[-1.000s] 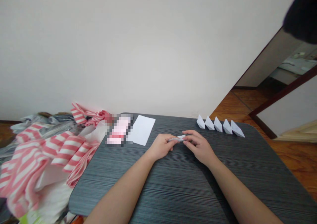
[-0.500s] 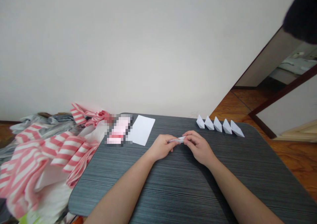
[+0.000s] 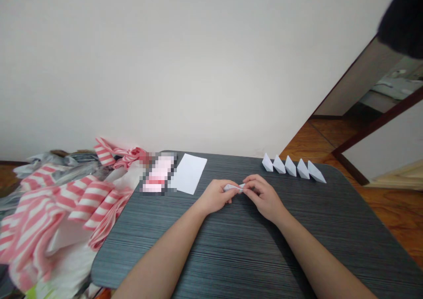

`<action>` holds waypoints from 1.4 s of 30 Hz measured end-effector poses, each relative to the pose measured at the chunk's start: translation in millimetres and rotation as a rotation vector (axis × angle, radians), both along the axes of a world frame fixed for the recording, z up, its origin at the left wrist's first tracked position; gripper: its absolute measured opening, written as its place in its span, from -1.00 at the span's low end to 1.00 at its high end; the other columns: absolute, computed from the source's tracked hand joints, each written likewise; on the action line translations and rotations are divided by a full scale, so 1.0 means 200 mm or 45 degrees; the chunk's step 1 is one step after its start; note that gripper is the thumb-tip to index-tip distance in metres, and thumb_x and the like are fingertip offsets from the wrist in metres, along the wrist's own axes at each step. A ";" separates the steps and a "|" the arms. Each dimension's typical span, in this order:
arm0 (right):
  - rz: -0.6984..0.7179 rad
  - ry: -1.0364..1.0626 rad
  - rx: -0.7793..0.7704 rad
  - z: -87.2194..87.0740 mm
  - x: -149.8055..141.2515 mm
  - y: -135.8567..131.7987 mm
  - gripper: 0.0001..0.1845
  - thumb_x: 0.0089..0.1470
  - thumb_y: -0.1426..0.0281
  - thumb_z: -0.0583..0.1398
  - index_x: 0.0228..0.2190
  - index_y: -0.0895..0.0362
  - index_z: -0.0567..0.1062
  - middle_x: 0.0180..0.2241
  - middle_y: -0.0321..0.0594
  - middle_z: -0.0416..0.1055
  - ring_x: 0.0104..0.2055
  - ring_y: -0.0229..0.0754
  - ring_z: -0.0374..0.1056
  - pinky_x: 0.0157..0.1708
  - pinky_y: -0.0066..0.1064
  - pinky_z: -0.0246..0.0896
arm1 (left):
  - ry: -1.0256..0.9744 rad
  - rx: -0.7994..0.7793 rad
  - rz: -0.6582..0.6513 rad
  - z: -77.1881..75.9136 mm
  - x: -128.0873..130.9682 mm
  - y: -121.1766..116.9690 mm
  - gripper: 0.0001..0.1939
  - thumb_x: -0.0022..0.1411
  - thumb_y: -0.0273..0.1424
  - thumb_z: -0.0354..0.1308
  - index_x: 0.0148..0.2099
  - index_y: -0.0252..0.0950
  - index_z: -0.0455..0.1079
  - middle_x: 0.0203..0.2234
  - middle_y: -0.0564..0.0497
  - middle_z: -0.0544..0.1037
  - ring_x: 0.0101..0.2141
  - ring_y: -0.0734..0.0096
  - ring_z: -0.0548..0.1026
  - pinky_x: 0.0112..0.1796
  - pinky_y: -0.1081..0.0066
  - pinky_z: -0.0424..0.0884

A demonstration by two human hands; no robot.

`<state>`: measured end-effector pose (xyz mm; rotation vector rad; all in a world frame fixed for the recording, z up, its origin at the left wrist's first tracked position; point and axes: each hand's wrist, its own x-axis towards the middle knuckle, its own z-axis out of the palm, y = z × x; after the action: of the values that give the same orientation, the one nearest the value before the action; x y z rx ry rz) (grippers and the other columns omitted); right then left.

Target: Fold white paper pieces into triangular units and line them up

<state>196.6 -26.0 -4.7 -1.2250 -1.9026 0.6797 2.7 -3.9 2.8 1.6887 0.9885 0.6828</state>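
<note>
Okay, a small folded paper point(image 3: 233, 187), white and narrow, sits between the two hands, held just above the table, near its middle. The left hand point(image 3: 216, 196) pinches its left end, and the right hand point(image 3: 264, 197) pinches its right end, with the fingers point(image 3: 254, 185) curled over the top. The hands are close together and almost meet at the paper, with both forearms resting toward the near edge of the table.

The table point(image 3: 211, 250) is dark grey with fine stripes and rounded corners. Along its far edge on the right stand five folded paper triangles point(image 3: 291, 166) in a tight row, all upright and tilted the same way. Toward the far left lies a flat white sheet point(image 3: 189, 173), just beside a pixelated object point(image 3: 157, 173) that is too blurred to identify. Past the left edge is a heap of pink-and-white striped cloth point(image 3: 66, 211), partly over the table, with grey cloth point(image 3: 59, 160) behind it. Behind the table is a white wall point(image 3: 165, 70), and a wood floor point(image 3: 330, 134) shows on the right. A dark blurred shape point(image 3: 401, 17) covers the top right corner.
</note>
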 end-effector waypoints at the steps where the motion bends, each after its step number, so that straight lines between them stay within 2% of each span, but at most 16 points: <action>1: -0.009 0.003 -0.003 0.00 0.00 0.00 -0.87 0.10 0.40 0.10 -0.43 0.12 0.44 -0.20 -0.15 0.30 -0.36 -0.23 0.28 -0.43 -0.40 0.18 | -0.001 -0.002 0.008 0.00 0.00 0.00 -0.63 0.16 -0.16 0.01 -0.20 -0.33 0.46 -0.66 0.07 0.40 -0.61 0.54 0.32 -0.53 0.54 0.23; 6: 0.005 0.024 0.037 0.03 0.00 0.00 -0.84 0.11 0.44 0.08 -0.47 0.11 0.41 -0.27 -0.17 0.32 -0.25 -0.18 0.29 -0.27 -0.34 0.19 | -0.007 -0.011 0.027 0.01 0.00 0.00 -0.64 0.16 -0.18 0.01 -0.21 -0.35 0.45 -0.67 0.07 0.40 -0.61 0.54 0.33 -0.53 0.54 0.23; 9: 0.006 0.043 0.037 0.02 0.00 0.00 -0.84 0.10 0.43 0.09 -0.49 0.11 0.40 -0.29 -0.17 0.33 -0.24 -0.17 0.29 -0.24 -0.33 0.19 | -0.028 0.001 0.022 0.01 0.00 0.00 -0.65 0.18 -0.20 -0.01 -0.19 -0.35 0.45 -0.67 0.07 0.40 -0.60 0.53 0.34 -0.52 0.54 0.23; 12: -0.045 0.101 -0.032 -0.03 0.00 0.01 -0.90 0.09 0.38 0.10 -0.41 0.11 0.40 -0.32 -0.18 0.36 -0.32 -0.19 0.31 -0.31 -0.36 0.22 | -0.039 0.010 0.036 0.01 0.00 0.00 -0.66 0.19 -0.22 -0.03 -0.20 -0.35 0.44 -0.67 0.07 0.39 -0.60 0.53 0.34 -0.52 0.54 0.23; 14: -0.087 0.155 -0.173 -0.06 0.00 0.01 -0.83 0.08 0.34 0.12 -0.25 0.11 0.36 -0.45 -0.26 0.36 -0.47 -0.24 0.30 -0.46 -0.42 0.21 | -0.053 0.005 0.040 0.01 0.00 0.00 -0.66 0.19 -0.23 -0.03 -0.20 -0.35 0.44 -0.67 0.08 0.39 -0.61 0.53 0.34 -0.52 0.54 0.23; 15: -0.080 0.146 -0.227 -0.07 0.01 0.01 -0.80 0.08 0.32 0.12 -0.23 0.12 0.36 -0.49 -0.28 0.36 -0.50 -0.25 0.29 -0.49 -0.43 0.20 | -0.060 0.002 0.040 0.01 0.00 0.00 -0.67 0.19 -0.23 -0.03 -0.20 -0.35 0.43 -0.67 0.08 0.39 -0.61 0.53 0.35 -0.53 0.54 0.23; 20: -0.021 0.044 -0.278 -0.06 0.00 0.00 -0.82 0.09 0.29 0.10 -0.43 0.13 0.41 -0.57 -0.33 0.32 -0.54 -0.28 0.24 -0.54 -0.47 0.13 | -0.071 -0.006 0.034 0.02 0.00 -0.01 -0.69 0.18 -0.24 -0.02 -0.22 -0.35 0.43 -0.66 0.07 0.40 -0.60 0.53 0.35 -0.52 0.54 0.24; 25: -0.043 0.045 -0.253 -0.03 0.00 -0.01 -0.82 0.09 0.31 0.09 -0.47 0.12 0.39 -0.60 -0.35 0.28 -0.56 -0.29 0.19 -0.56 -0.49 0.09 | -0.081 -0.032 0.050 0.01 0.01 0.00 -0.69 0.16 -0.24 0.02 -0.17 -0.34 0.40 -0.67 0.08 0.40 -0.61 0.54 0.36 -0.54 0.55 0.23; 30: -0.037 0.109 -0.290 -0.05 -0.01 0.00 -0.83 0.08 0.30 0.10 -0.47 0.12 0.35 -0.59 -0.36 0.27 -0.55 -0.29 0.18 -0.55 -0.49 0.09 | -0.134 -0.100 0.051 -0.02 0.01 0.01 -0.64 0.14 -0.28 0.05 -0.04 -0.33 0.30 -0.68 0.10 0.40 -0.63 0.53 0.37 -0.56 0.56 0.24; 42: 0.018 0.199 -0.372 -0.05 0.00 0.00 -0.86 0.08 0.31 0.11 -0.41 0.13 0.37 -0.57 -0.37 0.24 -0.54 -0.30 0.18 -0.53 -0.48 0.09 | -0.118 -0.081 0.021 -0.01 0.01 0.00 -0.67 0.15 -0.27 0.06 -0.08 -0.33 0.34 -0.64 0.05 0.44 -0.60 0.52 0.39 -0.53 0.54 0.27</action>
<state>196.1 -26.9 -15.5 -1.2947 -1.7259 1.0588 4.4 -3.2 0.0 1.5811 0.9502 0.7262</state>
